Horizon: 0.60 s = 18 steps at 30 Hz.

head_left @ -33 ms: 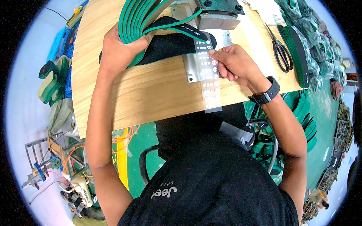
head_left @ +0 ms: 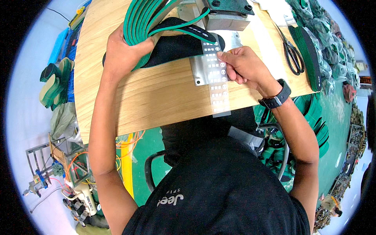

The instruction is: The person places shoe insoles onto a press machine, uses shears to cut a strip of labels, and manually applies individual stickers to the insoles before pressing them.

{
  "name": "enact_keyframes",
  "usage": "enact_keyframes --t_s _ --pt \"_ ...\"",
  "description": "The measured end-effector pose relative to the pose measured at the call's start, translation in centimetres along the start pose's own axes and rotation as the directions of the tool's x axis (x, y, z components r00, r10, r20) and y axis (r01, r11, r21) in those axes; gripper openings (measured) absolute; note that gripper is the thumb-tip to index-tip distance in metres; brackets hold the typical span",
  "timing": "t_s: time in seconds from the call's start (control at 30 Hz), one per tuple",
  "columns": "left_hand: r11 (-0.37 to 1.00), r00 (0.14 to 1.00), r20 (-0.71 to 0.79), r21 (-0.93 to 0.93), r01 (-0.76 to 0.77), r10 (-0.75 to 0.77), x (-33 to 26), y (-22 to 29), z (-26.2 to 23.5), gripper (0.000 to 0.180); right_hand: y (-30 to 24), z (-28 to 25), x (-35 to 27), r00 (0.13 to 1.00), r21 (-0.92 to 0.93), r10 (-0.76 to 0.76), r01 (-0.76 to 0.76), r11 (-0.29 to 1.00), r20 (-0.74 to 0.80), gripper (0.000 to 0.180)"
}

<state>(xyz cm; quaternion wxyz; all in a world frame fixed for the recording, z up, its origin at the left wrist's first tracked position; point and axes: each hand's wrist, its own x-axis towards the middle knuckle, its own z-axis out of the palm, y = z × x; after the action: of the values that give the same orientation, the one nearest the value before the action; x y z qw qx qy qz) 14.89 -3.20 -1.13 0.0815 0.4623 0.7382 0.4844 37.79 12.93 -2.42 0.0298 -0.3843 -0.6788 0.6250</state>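
Note:
My left hand (head_left: 127,53) is closed around a fanned bundle of green-edged insoles (head_left: 138,23), thumb toward the right. Below the bundle, a black insole (head_left: 176,49) lies on the wooden table (head_left: 152,98). One insole from the bundle bends out to the right, its printed end (head_left: 197,31) over the black insole. My right hand (head_left: 246,64) pinches the edge of a clear strip of white printed labels (head_left: 219,90) between thumb and fingers. This strip crosses the insole's right end and a flat metal plate (head_left: 198,74), and its lower end hangs past the table's near edge.
A metal block machine (head_left: 227,24) with bolts stands at the table's far side. Black-handled scissors (head_left: 293,58) and a row of stacked insoles (head_left: 309,58) lie on the right. Bagged goods (head_left: 329,43) pile beyond. Insoles (head_left: 58,84) are stacked off the left side.

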Motion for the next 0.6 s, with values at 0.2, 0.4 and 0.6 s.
enact_keyframes --t_s 0.2,0.4,0.6 --pt "1.0 0.999 0.029 0.024 0.015 -0.015 -0.04 0.64 -0.06 0.039 -0.16 0.1 0.08 0.999 -0.013 0.028 -0.028 1.0 -0.02 0.038" --pt "0.998 0.999 0.026 0.049 0.035 -0.037 -0.32 0.84 -0.2 0.037 -0.08 0.04 0.09 0.999 -0.016 0.039 -0.039 0.999 -0.004 0.033" --pt "0.998 0.999 0.045 -0.065 0.027 -0.024 -0.42 0.69 0.03 0.041 -0.22 0.2 -0.36 0.999 -0.023 0.032 -0.032 0.999 -0.014 0.036"
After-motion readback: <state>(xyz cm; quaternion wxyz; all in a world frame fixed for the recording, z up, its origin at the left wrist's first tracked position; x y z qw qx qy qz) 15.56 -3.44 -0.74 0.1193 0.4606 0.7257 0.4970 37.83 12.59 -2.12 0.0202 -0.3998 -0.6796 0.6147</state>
